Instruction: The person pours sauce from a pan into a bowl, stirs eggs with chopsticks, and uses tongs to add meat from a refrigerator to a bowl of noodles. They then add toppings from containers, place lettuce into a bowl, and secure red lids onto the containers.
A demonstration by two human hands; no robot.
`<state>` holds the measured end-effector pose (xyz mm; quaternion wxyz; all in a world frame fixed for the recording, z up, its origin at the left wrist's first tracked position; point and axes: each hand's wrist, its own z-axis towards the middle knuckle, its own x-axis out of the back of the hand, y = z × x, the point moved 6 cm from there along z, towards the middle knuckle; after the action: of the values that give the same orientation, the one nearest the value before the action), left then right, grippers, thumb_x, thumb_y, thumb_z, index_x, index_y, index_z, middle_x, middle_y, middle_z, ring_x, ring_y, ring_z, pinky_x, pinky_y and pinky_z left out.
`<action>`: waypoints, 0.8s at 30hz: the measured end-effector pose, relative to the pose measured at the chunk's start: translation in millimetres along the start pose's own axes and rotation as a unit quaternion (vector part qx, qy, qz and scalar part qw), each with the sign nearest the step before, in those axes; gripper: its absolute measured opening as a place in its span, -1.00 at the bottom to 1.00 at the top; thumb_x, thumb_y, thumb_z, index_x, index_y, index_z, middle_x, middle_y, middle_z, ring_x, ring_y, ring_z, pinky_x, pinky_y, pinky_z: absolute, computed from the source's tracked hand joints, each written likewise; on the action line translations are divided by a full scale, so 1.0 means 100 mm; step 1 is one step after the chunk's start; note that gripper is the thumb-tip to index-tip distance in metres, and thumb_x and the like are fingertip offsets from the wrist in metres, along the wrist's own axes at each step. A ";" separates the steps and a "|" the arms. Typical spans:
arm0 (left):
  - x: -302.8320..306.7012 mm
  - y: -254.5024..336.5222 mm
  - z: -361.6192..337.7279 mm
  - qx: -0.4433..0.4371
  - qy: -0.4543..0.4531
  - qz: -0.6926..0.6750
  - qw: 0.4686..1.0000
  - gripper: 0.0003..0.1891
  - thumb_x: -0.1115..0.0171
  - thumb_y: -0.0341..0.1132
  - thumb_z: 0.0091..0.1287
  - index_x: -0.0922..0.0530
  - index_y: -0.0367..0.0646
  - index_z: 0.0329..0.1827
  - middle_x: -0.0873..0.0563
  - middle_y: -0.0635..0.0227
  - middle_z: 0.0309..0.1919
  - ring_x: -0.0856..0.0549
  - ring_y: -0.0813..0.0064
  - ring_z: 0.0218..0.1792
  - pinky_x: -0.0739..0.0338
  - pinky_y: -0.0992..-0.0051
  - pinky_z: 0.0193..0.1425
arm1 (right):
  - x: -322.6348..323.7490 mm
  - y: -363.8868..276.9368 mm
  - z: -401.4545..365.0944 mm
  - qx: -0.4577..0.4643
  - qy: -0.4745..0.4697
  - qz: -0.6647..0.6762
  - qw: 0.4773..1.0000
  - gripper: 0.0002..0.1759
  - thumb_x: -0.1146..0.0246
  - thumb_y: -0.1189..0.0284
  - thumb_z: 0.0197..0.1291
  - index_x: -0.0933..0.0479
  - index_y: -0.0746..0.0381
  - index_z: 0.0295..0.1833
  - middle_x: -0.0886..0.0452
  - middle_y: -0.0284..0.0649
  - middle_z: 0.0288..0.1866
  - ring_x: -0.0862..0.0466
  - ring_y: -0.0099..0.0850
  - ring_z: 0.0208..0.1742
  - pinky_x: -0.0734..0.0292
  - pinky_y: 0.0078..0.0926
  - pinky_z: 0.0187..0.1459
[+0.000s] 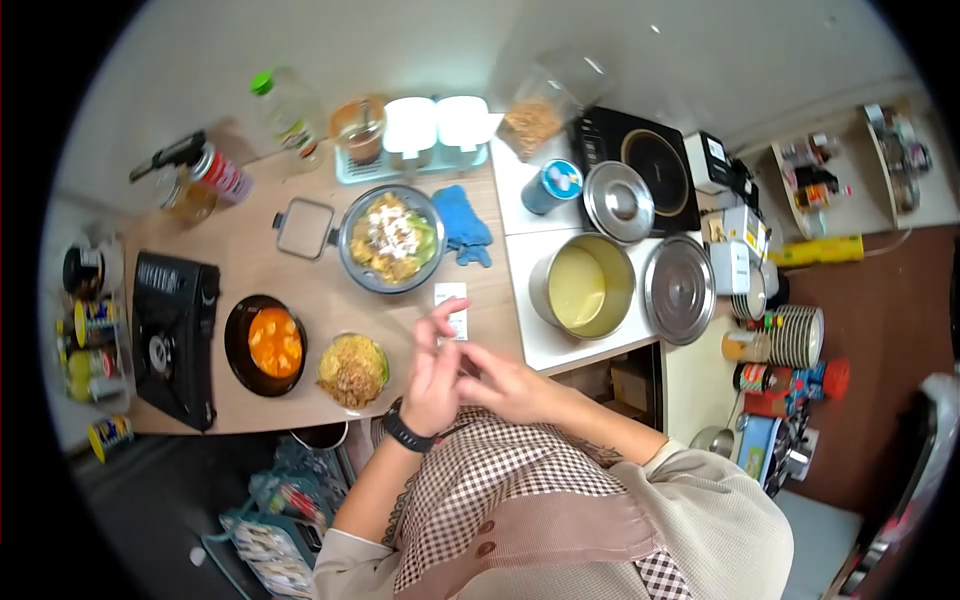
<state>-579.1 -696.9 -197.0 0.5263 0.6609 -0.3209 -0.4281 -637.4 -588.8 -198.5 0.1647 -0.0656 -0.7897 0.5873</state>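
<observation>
My left hand (432, 382), with a black watch at its wrist, is raised over the counter's front edge, fingers apart and nothing in them. My right hand (503, 384) meets it from the right, its fingers stretched towards the left palm and partly overlapped by it. Just beyond the fingertips lies a white paper slip (451, 308). Further back are a clear bowl of mixed food with white topping (392, 238) and a crumpled blue cloth (462, 226). To the left stand a noodle portion with brown topping (353, 371) and a black bowl of orange-red soup (273, 343).
On the right are a pot of yellowish liquid (583, 287), two metal lids, a blue can (553, 187) and an induction cooker (655, 170). A black portable stove (174, 338) stands at the far left. A light-blue tray (412, 170) holds containers behind.
</observation>
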 end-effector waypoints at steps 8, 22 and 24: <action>-0.39 -0.25 0.01 0.117 -0.236 0.120 0.957 -0.32 -0.25 -0.26 0.44 -0.18 -0.24 0.55 -0.53 0.02 0.35 -0.50 0.21 0.40 -0.35 0.27 0.45 | 1.35 0.82 -1.21 -0.171 0.346 -0.255 0.887 -0.53 -0.27 0.35 0.35 -0.42 0.33 0.29 -0.69 0.10 -0.01 -0.74 -0.02 -0.09 -0.65 -0.21 -0.09; 2.08 -0.86 -1.85 0.125 0.348 0.208 0.905 -0.87 -0.25 -0.36 0.48 -0.62 -0.24 -0.06 -0.59 0.59 -0.37 -0.50 0.78 -0.39 -0.38 0.70 -0.28 | 0.81 0.48 -0.75 -0.015 0.305 -0.237 0.922 -0.87 -0.31 0.55 0.23 -0.59 0.33 -0.12 -0.62 -0.08 -0.24 -0.65 -0.17 -0.21 -0.56 -0.30 -0.15; 2.36 -1.05 -2.02 0.116 0.410 0.182 0.886 -0.86 -0.26 -0.34 0.48 -0.61 -0.22 -0.05 -0.62 0.58 -0.37 -0.54 0.76 -0.38 -0.40 0.71 -0.31 | 0.24 0.51 -0.26 -0.039 0.176 -0.112 0.977 -0.83 -0.26 0.48 0.32 -0.59 0.35 -0.06 -0.69 -0.05 -0.27 -0.71 -0.18 -0.27 -0.61 -0.32 -0.17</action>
<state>-298.5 -793.1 -336.5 0.5990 0.7641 -0.2383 0.0245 -655.3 -542.6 -236.1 0.3631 -0.0856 -0.7731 0.5130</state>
